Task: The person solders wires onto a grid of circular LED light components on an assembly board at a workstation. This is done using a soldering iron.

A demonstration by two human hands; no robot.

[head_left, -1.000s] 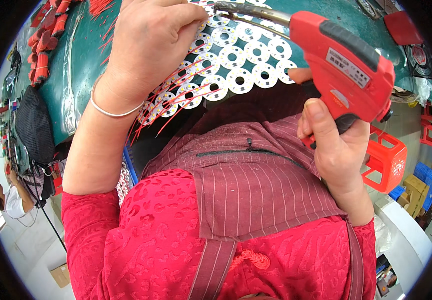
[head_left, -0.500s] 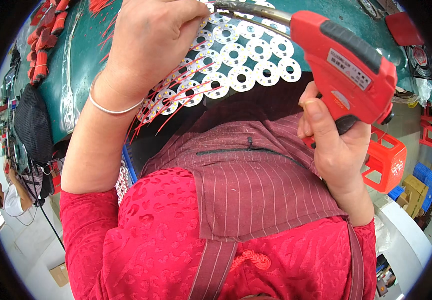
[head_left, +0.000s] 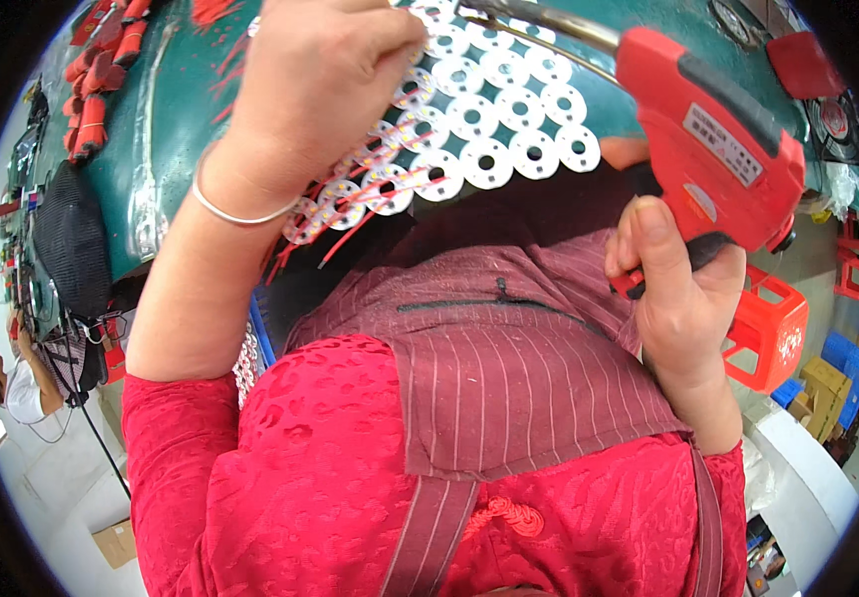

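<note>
My right hand (head_left: 686, 284) is wrapped round the grip of a red and black soldering gun (head_left: 703, 129). The gun's metal barrel points left over the far rows of white ring-shaped LED boards (head_left: 470, 116). My left hand (head_left: 325, 85), a thin bangle on its wrist, is closed in a pinch close to the gun's tip. Whatever sits between those fingers is hidden. Thin red wires (head_left: 350, 235) stick out from the boards on the left, partly under my left hand and wrist.
A green mat (head_left: 186, 109) covers the table. Bundles of red wire (head_left: 91, 124) lie at its far left, beside a black mesh bag (head_left: 71, 234). A red stool (head_left: 773, 328) stands at the right. Another person (head_left: 21, 383) is at the far left.
Both hands and the soldering gun have shifted a little to the right. The gun's tip stays near my left fingers, and the board rows appear slightly shifted and blurred on the left.
</note>
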